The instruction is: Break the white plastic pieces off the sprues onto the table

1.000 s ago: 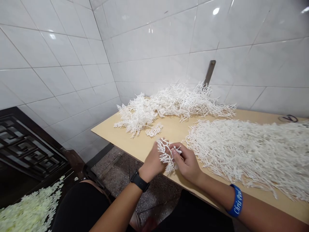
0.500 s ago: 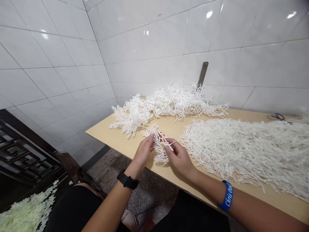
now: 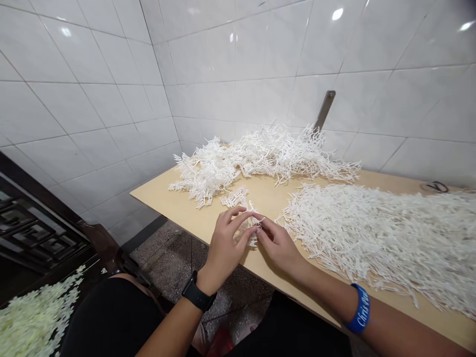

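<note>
A person's two bare hands meet near the centre of the frame, above the front edge of a pale wooden table. Between them is a white branched sprig, partly hidden by the fingers: its thin twigs poke up above the fingertips, show in the gap between the left thumb and forefinger, and hang below towards the table edge.

The right hand, a blue wristband on its arm, has thumb and forefinger pinched nearly together on the sprig's right side. The left hand, above a black watch, curves thumb and forefinger into a loose, partly open ring around the sprig's left side; their tips come right up to the right fingertips, and from here I cannot tell whether they grip it.

Just beyond the hands lies a small loose clump of the same white twigs. Behind that, across the middle of the frame, sits a tangled white heap against a tiled wall. A wide, flatter white pile fills the right side. At lower left, yellow-green petal-like pieces lie beside a carved dark chair.
</note>
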The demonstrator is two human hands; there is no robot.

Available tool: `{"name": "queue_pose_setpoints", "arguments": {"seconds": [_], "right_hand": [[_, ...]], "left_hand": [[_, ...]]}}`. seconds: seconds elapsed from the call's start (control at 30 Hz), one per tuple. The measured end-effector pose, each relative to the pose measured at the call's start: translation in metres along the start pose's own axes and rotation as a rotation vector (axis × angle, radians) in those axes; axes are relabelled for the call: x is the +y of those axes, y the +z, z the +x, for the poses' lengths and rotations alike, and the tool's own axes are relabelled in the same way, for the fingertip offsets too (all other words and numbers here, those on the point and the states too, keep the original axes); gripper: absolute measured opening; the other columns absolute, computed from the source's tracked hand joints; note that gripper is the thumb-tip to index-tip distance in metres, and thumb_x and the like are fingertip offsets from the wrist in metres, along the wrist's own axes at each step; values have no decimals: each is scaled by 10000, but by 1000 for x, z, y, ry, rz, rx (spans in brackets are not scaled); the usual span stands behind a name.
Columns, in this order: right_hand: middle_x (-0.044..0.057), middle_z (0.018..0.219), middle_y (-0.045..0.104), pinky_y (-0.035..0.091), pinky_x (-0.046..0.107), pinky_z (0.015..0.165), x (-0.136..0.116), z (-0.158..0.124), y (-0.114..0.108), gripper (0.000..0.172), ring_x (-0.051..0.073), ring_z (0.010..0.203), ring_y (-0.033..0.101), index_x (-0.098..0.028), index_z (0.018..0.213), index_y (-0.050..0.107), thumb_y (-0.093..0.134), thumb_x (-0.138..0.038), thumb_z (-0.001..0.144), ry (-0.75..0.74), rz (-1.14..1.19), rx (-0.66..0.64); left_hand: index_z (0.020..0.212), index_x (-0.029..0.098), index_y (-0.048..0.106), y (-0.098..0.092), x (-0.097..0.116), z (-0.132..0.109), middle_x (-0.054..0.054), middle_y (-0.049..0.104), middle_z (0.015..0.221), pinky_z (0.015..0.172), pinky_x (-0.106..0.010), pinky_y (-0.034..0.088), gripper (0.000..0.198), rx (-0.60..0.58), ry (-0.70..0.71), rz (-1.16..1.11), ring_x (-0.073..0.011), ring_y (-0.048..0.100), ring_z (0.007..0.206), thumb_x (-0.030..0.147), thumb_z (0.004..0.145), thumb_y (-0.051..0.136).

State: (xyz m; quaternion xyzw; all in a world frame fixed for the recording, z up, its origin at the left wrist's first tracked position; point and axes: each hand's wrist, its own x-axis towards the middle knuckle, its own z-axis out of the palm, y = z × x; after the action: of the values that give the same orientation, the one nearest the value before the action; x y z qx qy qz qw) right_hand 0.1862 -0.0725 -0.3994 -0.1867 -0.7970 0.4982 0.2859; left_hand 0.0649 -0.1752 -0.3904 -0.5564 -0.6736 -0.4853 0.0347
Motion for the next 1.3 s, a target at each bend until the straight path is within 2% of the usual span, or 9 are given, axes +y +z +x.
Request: {"name": "queue_pose_setpoints", "arguments": {"seconds": [0.17, 0.4, 0.6, 0.83, 0.93, 1.03, 1.17, 1.23, 1.3], "right_hand": [[74, 980, 691, 475, 320, 779, 4, 1, -2, 346, 205, 850, 617, -186, 1179, 625, 405, -300, 937, -43, -53, -5], [-8, 591, 571, 384, 264, 577, -3, 2, -4, 318, 157, 568, 510, -179, 769, 653, 441, -358, 926, 40, -127, 26], [-10, 597, 542, 365, 267, 561, -1, 4, -7, 326, 148, 566, 479, -176, 747, 627, 463, -405, 912, 80, -66, 134], [-27, 554, 518, 467, 282, 512, -6, 5, -8, 315, 150, 498, 537, -170, 871, 616, 539, -476, 871, 130, 184, 210], [-8, 662, 565, 490, 274, 454, -10, 6, -9, 338, 143, 503, 558, -180, 899, 594, 596, -509, 824, 126, 291, 239], [-3, 720, 582, 503, 257, 452, -10, 6, -9, 332, 125, 517, 567, -188, 883, 578, 602, -514, 823, 103, 328, 220], [3, 733, 596, 515, 266, 453, -9, 5, -8, 321, 124, 512, 575, -185, 877, 577, 581, -504, 842, 111, 339, 154], [12, 739, 610, 497, 265, 433, -8, 5, -7, 312, 123, 491, 573, -183, 891, 570, 564, -493, 854, 120, 366, 154], [22, 743, 622, 472, 250, 428, -6, 6, -6, 288, 117, 487, 571, -179, 888, 562, 527, -465, 880, 123, 356, 187]], "left_hand": [[1200, 244, 603, 2, -7, 5, -84, 582, 1209, 972, -411, 457, 301, -97, 82, 95, -217, 514, 1130, 206, 928, 480], [913, 198, 646, -1, -9, 10, -55, 658, 929, 826, -325, 485, 139, -57, 24, 34, -185, 593, 919, 231, 914, 511], [919, 198, 620, -12, -9, 11, -43, 661, 890, 763, -282, 482, 127, -34, -147, -42, -164, 609, 841, 276, 892, 523], [851, 210, 662, -9, -22, 12, -47, 684, 786, 629, -303, 433, 167, -126, -341, 168, -192, 587, 682, 309, 853, 527], [874, 207, 698, -5, -23, 21, -72, 711, 877, 722, -337, 458, 214, -169, -328, 16, -226, 617, 801, 331, 861, 524], [970, 181, 695, 1, -18, 28, -92, 700, 972, 795, -342, 471, 347, -133, -347, -275, -233, 618, 910, 420, 909, 451], [858, 154, 681, 6, -9, 29, -58, 656, 799, 680, -279, 462, 395, -209, -385, -521, -179, 584, 747, 498, 881, 489], [761, 152, 657, 6, -8, 28, -24, 595, 694, 613, -249, 419, 354, -155, -413, -498, -145, 521, 656, 480, 845, 556], [709, 153, 618, 4, -10, 28, 3, 519, 629, 571, -230, 376, 332, -8, -456, -469, -121, 456, 607, 458, 834, 575]]}}
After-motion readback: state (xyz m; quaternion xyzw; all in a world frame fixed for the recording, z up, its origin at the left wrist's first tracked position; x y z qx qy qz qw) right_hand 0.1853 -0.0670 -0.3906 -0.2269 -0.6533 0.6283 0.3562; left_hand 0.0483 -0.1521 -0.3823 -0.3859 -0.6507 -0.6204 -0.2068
